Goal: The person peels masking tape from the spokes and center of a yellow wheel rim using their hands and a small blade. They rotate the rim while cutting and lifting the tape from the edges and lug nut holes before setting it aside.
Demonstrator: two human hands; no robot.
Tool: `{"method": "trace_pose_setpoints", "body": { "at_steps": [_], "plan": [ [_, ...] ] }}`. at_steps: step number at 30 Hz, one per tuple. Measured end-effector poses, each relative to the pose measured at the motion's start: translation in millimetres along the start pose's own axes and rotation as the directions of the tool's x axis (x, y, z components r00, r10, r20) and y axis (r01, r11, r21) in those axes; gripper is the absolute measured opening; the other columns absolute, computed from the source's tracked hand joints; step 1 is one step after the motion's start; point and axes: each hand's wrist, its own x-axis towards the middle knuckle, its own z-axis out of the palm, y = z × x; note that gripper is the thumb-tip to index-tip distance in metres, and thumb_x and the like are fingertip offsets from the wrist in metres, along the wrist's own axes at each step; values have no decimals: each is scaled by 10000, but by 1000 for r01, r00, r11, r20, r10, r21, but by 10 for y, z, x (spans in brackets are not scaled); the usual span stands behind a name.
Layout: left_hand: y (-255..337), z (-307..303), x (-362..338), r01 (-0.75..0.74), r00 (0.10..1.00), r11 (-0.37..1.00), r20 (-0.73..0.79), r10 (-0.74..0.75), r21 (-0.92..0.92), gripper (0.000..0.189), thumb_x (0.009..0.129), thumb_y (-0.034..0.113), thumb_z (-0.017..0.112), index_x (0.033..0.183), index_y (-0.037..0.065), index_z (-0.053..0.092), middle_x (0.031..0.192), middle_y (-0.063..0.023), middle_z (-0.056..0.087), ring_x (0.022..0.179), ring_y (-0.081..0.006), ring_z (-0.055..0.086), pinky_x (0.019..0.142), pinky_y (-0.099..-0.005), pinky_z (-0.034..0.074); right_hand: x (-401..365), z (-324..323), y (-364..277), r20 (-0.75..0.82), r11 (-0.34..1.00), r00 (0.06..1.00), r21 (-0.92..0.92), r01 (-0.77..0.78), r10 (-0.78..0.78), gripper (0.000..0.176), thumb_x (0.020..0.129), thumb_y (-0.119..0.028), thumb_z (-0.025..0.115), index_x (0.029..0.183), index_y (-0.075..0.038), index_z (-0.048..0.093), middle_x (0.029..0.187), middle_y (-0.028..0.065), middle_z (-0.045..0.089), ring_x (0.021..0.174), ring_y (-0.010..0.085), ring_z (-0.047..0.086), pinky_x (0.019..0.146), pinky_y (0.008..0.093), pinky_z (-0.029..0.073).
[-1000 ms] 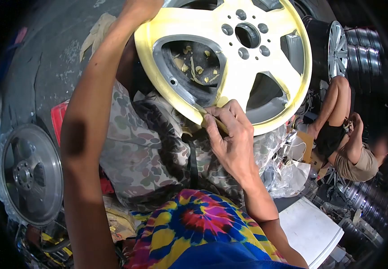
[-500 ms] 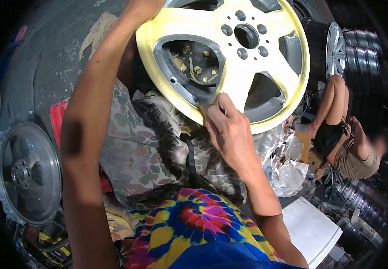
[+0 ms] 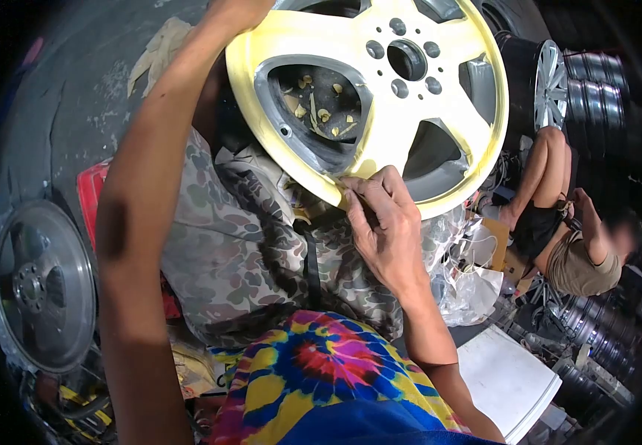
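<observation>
Both hands on the yellow-masked wheel [image 3: 391, 122].
My right hand [image 3: 384, 230] sits at the wheel's lower edge, fingertips [image 3: 351, 185] bunched and pinching its taped lip. The wheel leans tilted on camouflage cloth [image 3: 239, 245] below it. My left hand [image 3: 236, 11] meets the wheel's upper-left edge; I cannot tell its grip.

A bare grey wheel [image 3: 35, 285] lies left; a person [image 3: 573, 237] sits right, near a white board [image 3: 510, 378].

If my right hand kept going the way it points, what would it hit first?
The yellow wheel: the right hand points up-left, and its fingertips seem to touch the lower rim.
</observation>
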Motion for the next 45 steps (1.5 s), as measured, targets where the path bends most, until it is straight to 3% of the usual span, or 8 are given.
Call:
{"method": "trace_pose_setpoints", "body": {
  "at_steps": [5, 10, 16, 20, 23, 26, 36, 45],
  "plan": [
    [-67, 44, 26, -51, 998, 999, -32, 52, 18, 370, 1001, 269, 636, 1234, -18, 661, 1202, -316, 699, 1203, -490, 641, 1006, -537, 512, -3, -67, -40, 92, 998, 996, -61, 20, -15, 262, 891, 50, 730, 1152, 28, 732, 919, 140, 512, 761, 292, 608, 724, 391, 518],
    [-77, 57, 43, -44, 999, 999, -25, 45, 26, 363, 997, 263, 634, 1223, -19, 663, 1201, -316, 698, 1203, -492, 638, 1012, -541, 509, 101, -209, -67, 310, 915, 936, -303, 265, -168, 431, 806, 58, 723, 1231, 2, 680, 1034, 158, 527, 913, 353, 657, 772, 471, 537],
    [-125, 110, 81, -29, 999, 999, -34, 30, 26, 375, 997, 286, 638, 1236, -1, 662, 1209, -304, 699, 1195, -493, 638, 1010, -551, 506, 260, -246, -74, 435, 808, 866, -403, 431, -245, 277, 850, -50, 632, 1106, 52, 662, 1084, 145, 530, 997, 318, 631, 824, 434, 550],
    [-8, 58, 34, 3, 1000, 1000, -14, -2, 22, 383, 999, 303, 636, 1242, 8, 661, 1213, -296, 701, 1192, -487, 640, 1006, -554, 507, 241, -218, 10, 353, 846, 895, -356, 397, -271, 238, 878, -16, 654, 1108, 38, 687, 1029, 145, 570, 910, 314, 653, 790, 432, 549],
    [-57, 66, 25, -2, 999, 996, -33, 5, 87, 379, 1002, 305, 638, 1239, 9, 664, 1215, -290, 703, 1192, -482, 643, 1008, -552, 509, 197, -209, 4, 46, 995, 999, -95, -3, 7, 164, 947, -5, 687, 1103, -2, 737, 887, 163, 618, 737, 351, 667, 703, 419, 529],
    [33, 55, 2, 11, 1000, 997, -18, -10, 76, 374, 1001, 304, 641, 1239, 15, 666, 1224, -286, 703, 1194, -485, 643, 1013, -556, 508, 86, -217, -3, 52, 992, 993, -71, -101, 105, 173, 940, -22, 701, 1108, 5, 730, 913, 170, 622, 764, 363, 668, 705, 415, 522],
    [-9, 67, 29, 12, 1000, 997, -14, -11, 82, 396, 1001, 314, 634, 1257, 13, 660, 1234, -289, 701, 1201, -485, 643, 1019, -557, 507, 94, 136, -114, -86, 988, 994, -137, -74, 63, 137, 939, -30, 724, 1063, 19, 696, 881, 190, 596, 724, 402, 640, 635, 454, 496],
    [52, 27, -25, 19, 1000, 997, 8, -20, 73, 397, 1010, 318, 623, 1257, 8, 651, 1235, -291, 703, 1190, -481, 655, 1005, -564, 510, 308, 78, -22, 112, 947, 990, -297, 120, -91, 130, 862, 21, 711, 884, 0, 585, 899, 185, 559, 775, 430, 648, 680, 499, 517]
  ]
}}
